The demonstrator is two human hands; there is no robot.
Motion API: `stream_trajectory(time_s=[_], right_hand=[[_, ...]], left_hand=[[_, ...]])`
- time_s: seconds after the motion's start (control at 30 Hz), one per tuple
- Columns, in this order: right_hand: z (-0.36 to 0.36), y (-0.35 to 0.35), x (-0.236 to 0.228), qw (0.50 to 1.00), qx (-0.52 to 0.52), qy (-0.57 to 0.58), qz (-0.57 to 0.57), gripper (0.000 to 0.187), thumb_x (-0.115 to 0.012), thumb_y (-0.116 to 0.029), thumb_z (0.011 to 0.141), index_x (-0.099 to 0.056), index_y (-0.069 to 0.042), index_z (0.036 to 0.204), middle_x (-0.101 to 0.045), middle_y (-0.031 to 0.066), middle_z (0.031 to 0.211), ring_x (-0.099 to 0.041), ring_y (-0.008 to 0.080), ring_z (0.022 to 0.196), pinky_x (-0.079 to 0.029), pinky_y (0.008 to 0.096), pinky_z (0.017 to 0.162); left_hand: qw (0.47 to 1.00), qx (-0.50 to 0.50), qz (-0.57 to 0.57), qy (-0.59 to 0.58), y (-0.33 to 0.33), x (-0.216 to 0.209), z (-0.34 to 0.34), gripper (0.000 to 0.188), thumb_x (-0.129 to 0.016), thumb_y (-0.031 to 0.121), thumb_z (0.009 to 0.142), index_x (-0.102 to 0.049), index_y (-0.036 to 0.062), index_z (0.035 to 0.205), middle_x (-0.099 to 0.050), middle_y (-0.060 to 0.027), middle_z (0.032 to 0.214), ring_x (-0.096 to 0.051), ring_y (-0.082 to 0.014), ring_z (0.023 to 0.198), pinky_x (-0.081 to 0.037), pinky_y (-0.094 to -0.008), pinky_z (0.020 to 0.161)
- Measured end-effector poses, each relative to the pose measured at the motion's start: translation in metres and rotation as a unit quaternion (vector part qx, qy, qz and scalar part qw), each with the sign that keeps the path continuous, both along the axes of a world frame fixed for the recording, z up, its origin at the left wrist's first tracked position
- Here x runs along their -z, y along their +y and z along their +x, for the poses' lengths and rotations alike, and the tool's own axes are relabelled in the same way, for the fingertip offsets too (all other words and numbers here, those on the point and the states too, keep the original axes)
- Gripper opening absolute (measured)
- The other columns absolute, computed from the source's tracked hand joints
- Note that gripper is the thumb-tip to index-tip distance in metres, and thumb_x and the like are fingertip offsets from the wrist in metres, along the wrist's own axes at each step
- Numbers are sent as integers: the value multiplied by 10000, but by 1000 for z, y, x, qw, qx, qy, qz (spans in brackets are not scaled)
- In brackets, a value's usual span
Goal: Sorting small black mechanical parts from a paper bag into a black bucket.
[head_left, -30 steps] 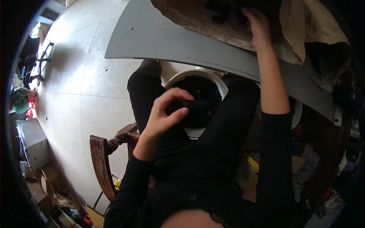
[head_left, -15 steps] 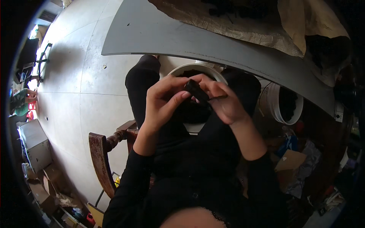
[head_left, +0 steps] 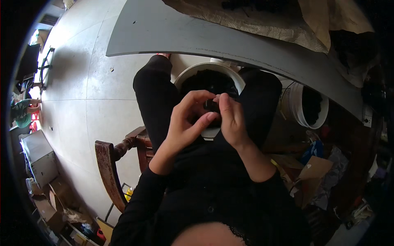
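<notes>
Over my lap, both hands meet at a small black block-shaped part (head_left: 211,105). My left hand (head_left: 186,117) grips it between curved fingers above and the thumb below. On the other side, my right hand (head_left: 233,119) is closed, its thumb and bent fingers pressed against the part's right end. Whatever else lies inside the right hand is hidden. Just beyond the hands, between my knees, stands a white bucket (head_left: 177,78) with dark pieces in it; the hands cover part of its near side.
A grey tabletop (head_left: 164,35) crosses ahead, bearing a torn brown paper sack (head_left: 262,25) with dark pieces. Another white bucket (head_left: 293,104) of dark material lies tilted at right, near open cardboard (head_left: 315,168). A wooden chair arm (head_left: 107,164) is at left; boxes (head_left: 39,158) line the far left.
Both hands have come down slightly and closer together, uncovering more of the bucket. The part has turned and shows less. A thin strip seen at the right hand before is now out of sight.
</notes>
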State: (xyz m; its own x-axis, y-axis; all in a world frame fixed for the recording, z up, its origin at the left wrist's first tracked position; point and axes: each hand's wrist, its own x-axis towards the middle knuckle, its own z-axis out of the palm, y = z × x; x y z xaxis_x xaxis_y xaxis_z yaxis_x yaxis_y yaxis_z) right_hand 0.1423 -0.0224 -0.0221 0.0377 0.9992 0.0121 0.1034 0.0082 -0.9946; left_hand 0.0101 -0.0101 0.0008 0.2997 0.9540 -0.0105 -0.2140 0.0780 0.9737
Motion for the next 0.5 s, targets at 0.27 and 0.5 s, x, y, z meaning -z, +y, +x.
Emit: stream_trajectory(time_s=[0.27,0.5], right_hand=[[-11,-19,10,944,-28,-286,164,222,-476,-203,852,-498,-35,708,-506,98,695,-483,272,702,-348,387,674],[-10,-56,34,971,-69,-104,205,288,-649,-83,759,-501,-34,1001,-562,103,827,-576,224,721,-475,330,678]], left_hand=[[975,-18,-166,-149,-29,32,-6,96,-532,120,867,-530,28,895,-499,7,789,-461,-59,707,-369,-192,650],[993,50,-103,5,-54,48,-35,141,-555,109,857,-554,28,972,-525,-11,909,-512,-102,875,-408,-228,758]])
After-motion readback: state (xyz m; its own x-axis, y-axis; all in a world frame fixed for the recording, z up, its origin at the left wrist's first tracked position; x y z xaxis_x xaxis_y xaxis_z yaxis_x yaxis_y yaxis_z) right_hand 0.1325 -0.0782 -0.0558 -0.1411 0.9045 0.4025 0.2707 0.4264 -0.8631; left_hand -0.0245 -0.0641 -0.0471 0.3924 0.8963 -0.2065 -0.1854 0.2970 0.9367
